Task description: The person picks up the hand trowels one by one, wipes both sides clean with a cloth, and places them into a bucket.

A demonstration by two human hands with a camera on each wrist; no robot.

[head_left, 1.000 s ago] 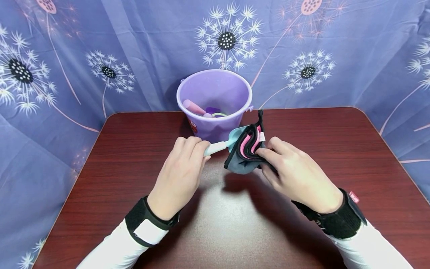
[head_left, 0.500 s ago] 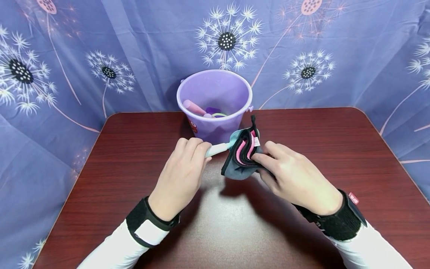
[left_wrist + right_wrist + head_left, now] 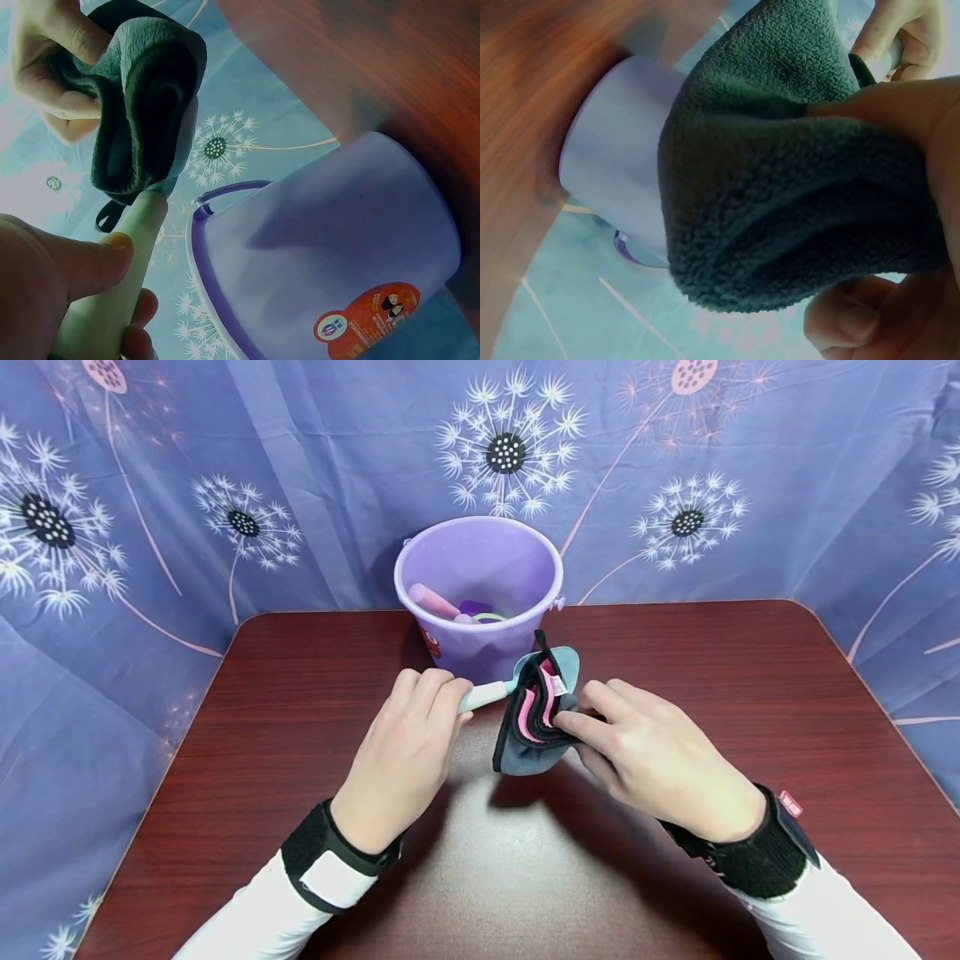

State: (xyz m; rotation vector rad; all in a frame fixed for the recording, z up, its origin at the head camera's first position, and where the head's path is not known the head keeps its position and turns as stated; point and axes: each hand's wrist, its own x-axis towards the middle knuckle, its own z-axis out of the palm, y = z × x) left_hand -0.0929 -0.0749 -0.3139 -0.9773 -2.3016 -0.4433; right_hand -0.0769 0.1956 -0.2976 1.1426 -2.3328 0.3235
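My left hand (image 3: 405, 743) grips the pale handle (image 3: 116, 277) of a light blue toy shovel, held level in front of the bucket. The shovel's blade (image 3: 568, 667) points right, partly covered by a folded cloth (image 3: 528, 753). Grey plush with black edging and pink inner layers, the cloth shows a white tag and a small black loop. My right hand (image 3: 652, 747) pinches its folds between thumb and fingers, pressed up to the blade. Seen from the right wrist, the cloth (image 3: 765, 202) hides most of the shovel.
A purple bucket (image 3: 480, 647) stands at the table's back edge, just behind the shovel. Inside lie a pink handle (image 3: 433, 600) and other small purple and green pieces. The reddish-brown table (image 3: 300, 693) meets a blue dandelion-print curtain (image 3: 337, 460) behind it.
My right hand has moved the cloth left and slightly towards me across the shovel, baring more of the blade's tip. My left hand and the shovel have hardly moved.
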